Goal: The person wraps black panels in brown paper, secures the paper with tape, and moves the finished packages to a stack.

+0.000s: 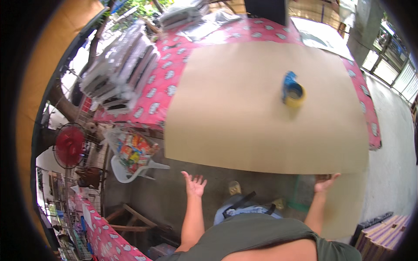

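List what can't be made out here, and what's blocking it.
All in the head view:
Right hand: fingertips hard to make out at the near edge of the brown sheet; contact unclear.
Blue tape dispenser: blurred, fine detail lost.
Pink patterned cloth: middle hidden by the sheet.
Dark panel: cut off by the top edge.
Bagged packets: too small, behind clear plastic.

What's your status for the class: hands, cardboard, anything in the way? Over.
Left hand open, empty, apart from cardboard. Right hand at its near edge, contact unclear. Cardboard spread over pink-covered table. Tape dispenser sitting on top.
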`<state>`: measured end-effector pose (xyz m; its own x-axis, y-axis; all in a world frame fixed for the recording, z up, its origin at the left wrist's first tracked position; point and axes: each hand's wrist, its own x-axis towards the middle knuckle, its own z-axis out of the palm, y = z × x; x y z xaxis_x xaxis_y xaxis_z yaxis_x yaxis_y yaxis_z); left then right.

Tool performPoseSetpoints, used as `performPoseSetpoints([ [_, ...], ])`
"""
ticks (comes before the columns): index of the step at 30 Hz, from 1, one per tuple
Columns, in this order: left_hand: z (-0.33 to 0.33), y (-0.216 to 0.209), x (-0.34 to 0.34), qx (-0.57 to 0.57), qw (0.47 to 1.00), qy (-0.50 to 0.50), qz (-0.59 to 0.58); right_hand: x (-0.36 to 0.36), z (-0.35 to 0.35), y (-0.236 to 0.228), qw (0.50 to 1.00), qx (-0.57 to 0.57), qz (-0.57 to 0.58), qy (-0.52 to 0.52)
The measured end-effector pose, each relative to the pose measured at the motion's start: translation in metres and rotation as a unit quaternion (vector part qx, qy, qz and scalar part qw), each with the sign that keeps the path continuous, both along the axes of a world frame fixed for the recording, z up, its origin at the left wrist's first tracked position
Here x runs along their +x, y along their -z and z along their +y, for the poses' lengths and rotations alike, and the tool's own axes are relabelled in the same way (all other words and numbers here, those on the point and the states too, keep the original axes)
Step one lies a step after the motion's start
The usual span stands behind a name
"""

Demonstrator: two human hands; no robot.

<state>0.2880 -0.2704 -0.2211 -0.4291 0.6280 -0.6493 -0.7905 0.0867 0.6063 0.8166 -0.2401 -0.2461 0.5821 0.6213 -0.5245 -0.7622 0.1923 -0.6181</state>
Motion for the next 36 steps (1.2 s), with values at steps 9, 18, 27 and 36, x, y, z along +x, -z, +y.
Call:
performPoseSetpoints([
  [9,0.095,0.002,-0.118,0.118,0.988,-0.084,0.052,-0.015,0.049,0.018,0.987,0.005,-0.135,0.087],
  [18,0.084,-0.024,-0.247,-0.005,0.972,-0.166,0.168,-0.165,0.054,-0.039,0.988,-0.003,-0.126,0.087],
  [27,0.106,-0.007,-0.336,-0.018,0.982,-0.089,0.167,-0.240,0.087,-0.046,0.987,-0.089,-0.097,0.089],
  [36,0.084,0.029,-0.358,-0.117,0.979,-0.119,0.120,-0.210,0.047,-0.130,0.693,-0.323,-0.202,-0.611],
])
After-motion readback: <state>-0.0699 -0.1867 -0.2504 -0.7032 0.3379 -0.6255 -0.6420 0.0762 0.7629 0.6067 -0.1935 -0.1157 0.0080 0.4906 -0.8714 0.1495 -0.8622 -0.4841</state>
